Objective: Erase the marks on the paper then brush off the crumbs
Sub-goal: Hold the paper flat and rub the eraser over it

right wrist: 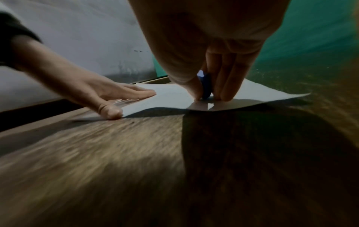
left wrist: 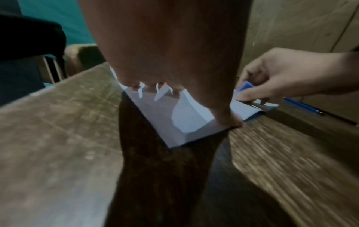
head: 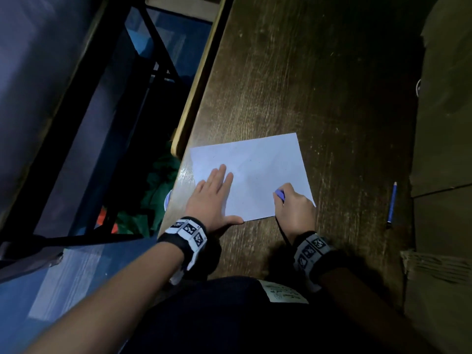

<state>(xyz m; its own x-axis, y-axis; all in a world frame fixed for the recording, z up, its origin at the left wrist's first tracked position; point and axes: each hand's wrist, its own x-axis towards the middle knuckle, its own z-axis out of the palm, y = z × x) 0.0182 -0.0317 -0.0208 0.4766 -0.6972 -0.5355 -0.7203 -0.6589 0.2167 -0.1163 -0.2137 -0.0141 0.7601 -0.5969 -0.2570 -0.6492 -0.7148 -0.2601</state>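
Note:
A white sheet of paper (head: 258, 169) lies on the dark wooden table (head: 306, 85) near its left edge. My left hand (head: 213, 192) lies flat on the sheet's near left part, fingers straight, thumb at the near edge (right wrist: 110, 111). My right hand (head: 291, 203) pinches a small blue eraser (head: 280, 194) and holds it down on the sheet's near right part. The eraser (right wrist: 205, 86) shows between thumb and fingers in the right wrist view, and again in the left wrist view (left wrist: 245, 86). Marks and crumbs on the paper are too faint to make out.
A blue pencil (head: 392, 204) lies on the table to the right of the paper. Brown cardboard (head: 444, 123) stands along the table's right side. Left of the table's edge are a dark chair frame (head: 143, 72) and green cloth (head: 158, 190) on the floor.

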